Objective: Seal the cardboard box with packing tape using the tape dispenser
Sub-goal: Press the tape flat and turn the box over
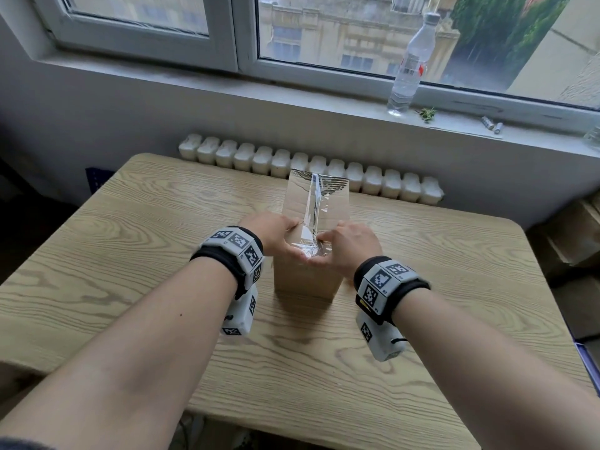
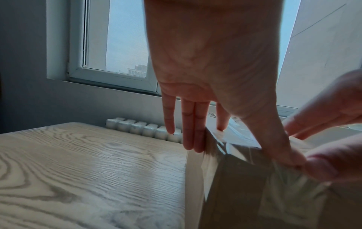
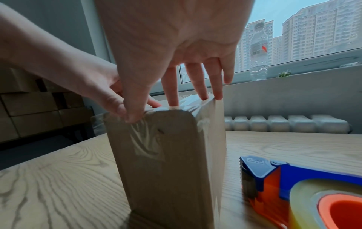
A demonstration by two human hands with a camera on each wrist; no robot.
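Note:
A tall brown cardboard box (image 1: pixel 306 282) stands upright at the middle of the wooden table (image 1: pixel 130 238). Clear packing tape (image 1: pixel 315 203) runs along its top and folds wrinkled over the near edge onto the front face (image 3: pixel 147 139). My left hand (image 1: pixel 279 230) lies on the box's left top corner with fingers straight down the side (image 2: pixel 188 131) and the thumb pressing the tape. My right hand (image 1: pixel 344 241) mirrors it on the right, fingers straight on the top (image 3: pixel 197 86), thumb on the tape fold. The blue and orange tape dispenser (image 3: pixel 293 186) lies on the table right of the box, untouched.
A white radiator (image 1: pixel 259 157) runs behind the table under the window sill. On the sill stand a clear plastic bottle (image 1: pixel 410 66) and some small items (image 1: pixel 492 123). Stacked cardboard boxes (image 1: pixel 578 238) sit beyond the table's right edge.

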